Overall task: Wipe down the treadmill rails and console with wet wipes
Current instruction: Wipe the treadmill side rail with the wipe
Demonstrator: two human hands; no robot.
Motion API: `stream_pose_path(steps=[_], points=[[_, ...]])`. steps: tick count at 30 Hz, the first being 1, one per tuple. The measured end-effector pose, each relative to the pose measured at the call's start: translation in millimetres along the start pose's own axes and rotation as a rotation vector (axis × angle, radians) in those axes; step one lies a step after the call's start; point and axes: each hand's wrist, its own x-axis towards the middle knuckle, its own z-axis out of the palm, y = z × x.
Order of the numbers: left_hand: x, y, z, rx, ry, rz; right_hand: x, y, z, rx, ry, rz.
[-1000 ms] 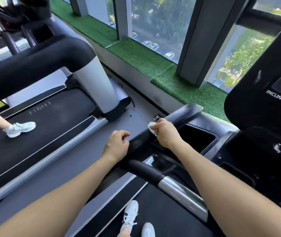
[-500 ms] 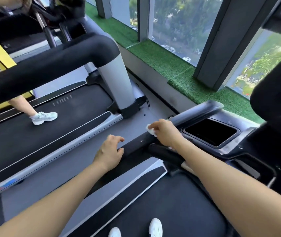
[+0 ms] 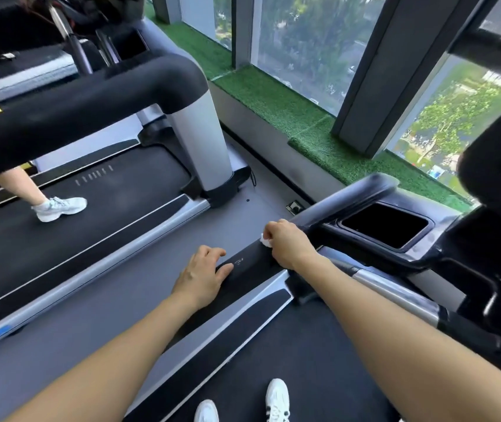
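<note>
I stand on a treadmill whose black left rail (image 3: 249, 266) runs from the lower middle up toward the console (image 3: 492, 233) at the right. My right hand (image 3: 288, 243) grips a small white wet wipe (image 3: 265, 240), bunched under the fingers and pressed on the rail. Just behind it, my left hand (image 3: 202, 277) rests on the same rail with its fingers draped over the outer edge and the thumb on top. A dark cup recess (image 3: 384, 225) sits in the console's left side.
A second treadmill (image 3: 96, 208) stands to the left across a grey floor strip, with another person's leg and white shoe (image 3: 60, 207) on its belt. Its thick black handrail (image 3: 84, 99) crosses the upper left. A green turf ledge (image 3: 276, 102) and windows lie ahead. My white shoes (image 3: 276, 400) are on the belt.
The view swung left and pulled back. My right hand slid the wipe back along the rail, away from the console. My left hand went from loosely curled beside the rail to resting on it.
</note>
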Motion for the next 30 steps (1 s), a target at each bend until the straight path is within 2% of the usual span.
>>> stream_pose_path(steps=[3,8,13,15,18,21,23,30], points=[[1,-10,6,0.022,-0.013,0.036,3,15,-8,-0.021,0.038,0.021],[-4,-17,15,0.048,0.058,0.059,11,32,-13,0.005,0.224,0.206],[-7,-16,16,0.041,0.161,0.123,-8,-37,28,0.032,0.106,-0.033],[-10,-16,16,0.024,0.207,0.166,-8,-42,29,0.028,0.065,-0.085],[-15,-14,16,-0.002,0.258,0.197,3,-7,9,-0.006,0.072,-0.025],[-17,-13,16,-0.017,0.274,0.205,14,27,-10,-0.002,0.188,0.111],[-16,-13,16,-0.018,0.283,0.212,14,23,-6,0.011,0.226,0.150],[-18,-11,16,-0.028,0.287,0.198,-10,-28,29,0.055,0.101,-0.070]])
